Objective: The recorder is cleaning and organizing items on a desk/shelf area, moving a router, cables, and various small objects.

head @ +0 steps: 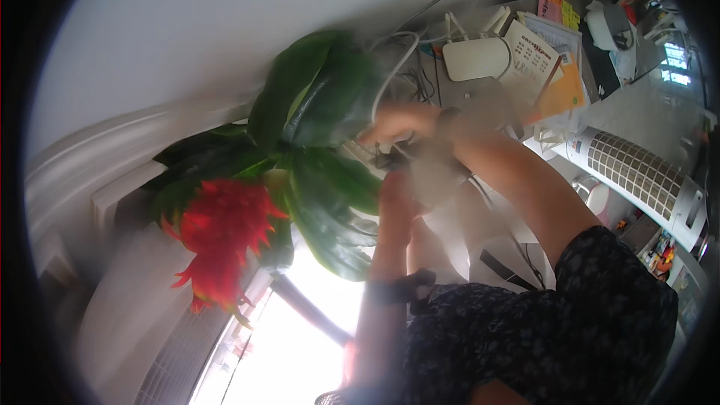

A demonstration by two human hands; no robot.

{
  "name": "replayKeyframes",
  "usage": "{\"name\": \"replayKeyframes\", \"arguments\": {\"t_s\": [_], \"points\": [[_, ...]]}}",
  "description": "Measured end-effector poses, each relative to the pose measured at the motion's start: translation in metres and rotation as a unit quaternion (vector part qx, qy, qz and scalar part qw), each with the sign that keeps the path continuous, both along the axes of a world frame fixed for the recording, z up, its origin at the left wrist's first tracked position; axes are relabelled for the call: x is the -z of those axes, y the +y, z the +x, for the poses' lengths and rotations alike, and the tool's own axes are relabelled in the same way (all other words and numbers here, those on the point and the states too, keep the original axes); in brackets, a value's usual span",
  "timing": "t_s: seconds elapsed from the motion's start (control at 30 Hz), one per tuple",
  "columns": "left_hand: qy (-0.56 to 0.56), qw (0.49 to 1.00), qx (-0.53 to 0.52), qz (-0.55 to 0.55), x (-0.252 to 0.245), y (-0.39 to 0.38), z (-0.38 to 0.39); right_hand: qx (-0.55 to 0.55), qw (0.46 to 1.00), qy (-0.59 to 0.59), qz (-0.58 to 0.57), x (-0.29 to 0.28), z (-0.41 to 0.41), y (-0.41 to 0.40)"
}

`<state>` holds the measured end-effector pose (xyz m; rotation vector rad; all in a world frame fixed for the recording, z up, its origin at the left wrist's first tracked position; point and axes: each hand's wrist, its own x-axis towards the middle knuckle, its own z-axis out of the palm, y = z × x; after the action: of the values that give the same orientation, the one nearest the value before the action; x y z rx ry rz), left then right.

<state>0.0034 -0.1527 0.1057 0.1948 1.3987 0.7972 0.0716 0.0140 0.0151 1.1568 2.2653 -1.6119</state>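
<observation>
My right hand (402,124) reaches in from the right with bent fingers, beside a white cable (385,87) and the large green leaves of a plant (323,101). Just below it, my left hand (396,188) is raised close to a small dark object (388,160), too blurred to name. Haze and blur hide what either hand holds, if anything. Left of the hands, more broad leaves spread out, and a red spiky flower head (230,230) hangs on the plant.
A white router (477,59) with antennas, a paper calendar (529,56), an orange envelope (565,90) and tangled cables lie on the desk beyond. A white appliance with a grille (635,166) stands at right. The wall rises at upper left; a bright window (292,343) is below.
</observation>
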Motion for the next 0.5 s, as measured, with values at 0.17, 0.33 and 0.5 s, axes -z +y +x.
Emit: {"name": "replayKeyframes", "arguments": {"t_s": [0.17, 0.33, 0.5], "points": [[0.178, 0.98, 0.071, 0.059, 0.037, -0.012, 0.01, 0.062, 0.997, 0.03, 0.039, -0.058, 0.031, -0.004], [0.134, 0.989, 0.065, 0.019, -0.011, -0.014, -0.012, 0.211, 0.964, -0.015, 0.164, -0.152, 0.008, 0.024], [0.175, 0.982, 0.068, 0.026, -0.013, -0.04, -0.026, 0.125, 0.988, -0.064, 0.067, -0.116, -0.065, 0.035]]}}
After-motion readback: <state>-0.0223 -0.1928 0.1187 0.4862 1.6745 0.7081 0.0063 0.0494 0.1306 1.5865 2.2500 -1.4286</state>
